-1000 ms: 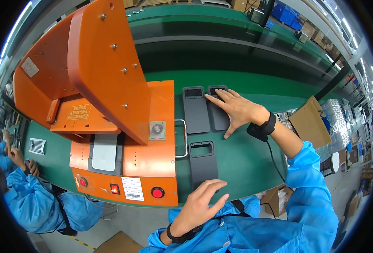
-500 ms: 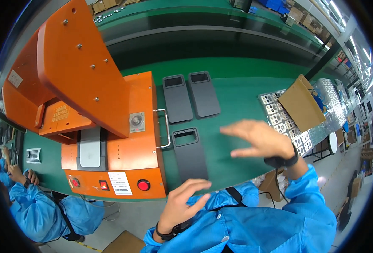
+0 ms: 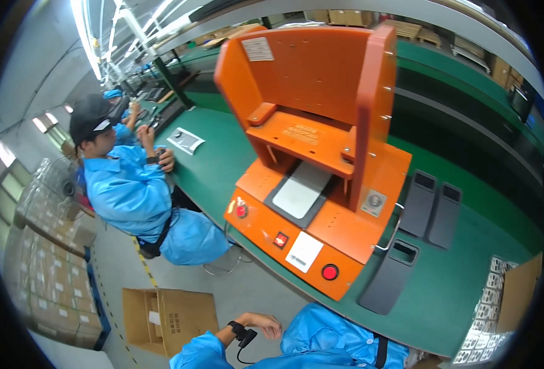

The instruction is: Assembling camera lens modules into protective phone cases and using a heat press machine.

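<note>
My left hand hangs below the table's front edge, beside my blue-clad leg. Its fingers are loosely bent, with nothing seen in them, and a black band circles the wrist. My right hand is out of the picture. On the green table stands an orange press machine. Under its raised head, a light grey flat panel lies in a dark recessed bed. To the machine's right are three dark grey housings, each with a rectangular opening at one end: a near housing, a far-left housing and a far-right housing.
A person in blue workwear sits left of the machine, near a small white-edged pouch. At right, trays of small metallic parts lie beside a cardboard flap. An open carton and stacked wrapped boxes stand on the floor.
My view has swung left, bringing the co-worker and floor boxes in. My left hand has moved from beside the near housing to below the table edge; my right hand has left view.
</note>
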Available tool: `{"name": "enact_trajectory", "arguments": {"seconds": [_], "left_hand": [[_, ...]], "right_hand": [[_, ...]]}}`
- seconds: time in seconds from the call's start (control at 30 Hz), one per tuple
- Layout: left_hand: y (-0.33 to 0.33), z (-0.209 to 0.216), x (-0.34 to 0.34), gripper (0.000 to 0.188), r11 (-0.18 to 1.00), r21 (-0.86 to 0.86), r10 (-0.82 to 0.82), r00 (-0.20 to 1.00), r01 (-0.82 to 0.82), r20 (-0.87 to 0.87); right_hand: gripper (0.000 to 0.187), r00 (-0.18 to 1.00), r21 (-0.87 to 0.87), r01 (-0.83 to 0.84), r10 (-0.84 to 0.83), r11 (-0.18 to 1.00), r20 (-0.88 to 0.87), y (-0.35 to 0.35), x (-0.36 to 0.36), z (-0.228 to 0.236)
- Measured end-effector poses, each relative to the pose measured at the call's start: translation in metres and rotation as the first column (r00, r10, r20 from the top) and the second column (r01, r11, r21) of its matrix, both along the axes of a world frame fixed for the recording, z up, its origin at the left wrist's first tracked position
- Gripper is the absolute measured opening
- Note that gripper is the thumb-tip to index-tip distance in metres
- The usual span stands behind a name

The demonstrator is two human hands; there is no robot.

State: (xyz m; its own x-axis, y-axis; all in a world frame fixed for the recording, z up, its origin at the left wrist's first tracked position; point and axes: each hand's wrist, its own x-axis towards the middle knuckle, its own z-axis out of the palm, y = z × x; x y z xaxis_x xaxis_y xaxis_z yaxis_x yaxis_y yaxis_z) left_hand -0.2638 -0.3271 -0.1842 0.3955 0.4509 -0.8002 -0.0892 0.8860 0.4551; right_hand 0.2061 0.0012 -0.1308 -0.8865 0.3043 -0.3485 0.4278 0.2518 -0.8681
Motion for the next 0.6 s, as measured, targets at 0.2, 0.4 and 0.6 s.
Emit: {"name": "enact_trajectory", "arguments": {"seconds": [0.2,0.4,0.6], "left_hand": [[-0.039,-0.043,0.053,0.058,0.964,-0.252,-0.015,0.970,0.078,0.244],[-0.072,-0.027,0.053,0.054,0.946,-0.269,-0.087,0.941,0.182,0.328],[-0.047,0.009,0.066,0.053,0.963,-0.238,-0.071,0.973,0.124,0.221]], "right_hand": [[0.017,0.990,-0.007,-0.116,0.115,0.993,-0.078,0.020,-0.027,-0.022],[0.018,0.981,0.007,-0.155,0.155,0.988,-0.116,0.028,-0.045,-0.029],[0.019,0.964,-0.012,-0.238,0.235,0.971,-0.121,0.032,-0.049,-0.031]]}}
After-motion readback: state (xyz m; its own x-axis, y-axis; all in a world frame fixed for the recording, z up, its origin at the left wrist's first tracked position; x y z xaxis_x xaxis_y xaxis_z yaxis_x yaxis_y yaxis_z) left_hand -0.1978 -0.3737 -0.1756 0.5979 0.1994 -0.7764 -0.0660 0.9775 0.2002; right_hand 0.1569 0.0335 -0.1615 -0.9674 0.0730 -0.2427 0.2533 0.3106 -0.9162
